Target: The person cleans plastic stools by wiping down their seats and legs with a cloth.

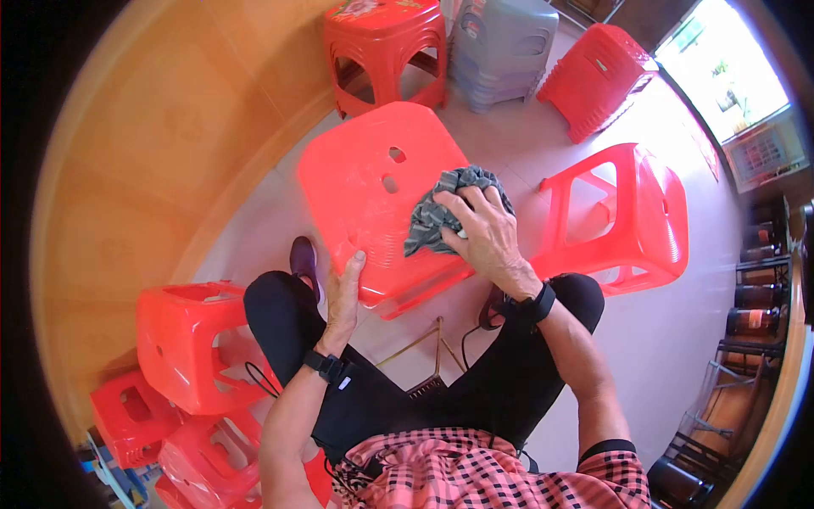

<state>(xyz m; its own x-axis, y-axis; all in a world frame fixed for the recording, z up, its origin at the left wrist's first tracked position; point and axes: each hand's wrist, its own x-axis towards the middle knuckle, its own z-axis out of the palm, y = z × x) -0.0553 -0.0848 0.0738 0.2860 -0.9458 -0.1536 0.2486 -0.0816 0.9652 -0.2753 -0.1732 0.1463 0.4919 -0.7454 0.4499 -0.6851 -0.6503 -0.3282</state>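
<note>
A red plastic stool (339,170) is tilted in front of my knees, its seat with two slots facing up toward me. My left hand (342,293) grips the near left edge of the seat, thumb on top. My right hand (485,233) is closed on a crumpled grey patterned cloth (434,222) and presses it against the right part of the seat. The fingers under the seat edge are hidden.
Another red stool (636,216) lies on its side at the right. Several red stools (182,348) are at the lower left. Stacks of red stools (381,51) and grey stools (500,51) stand at the back. Dark shelving with jars (755,297) lines the right.
</note>
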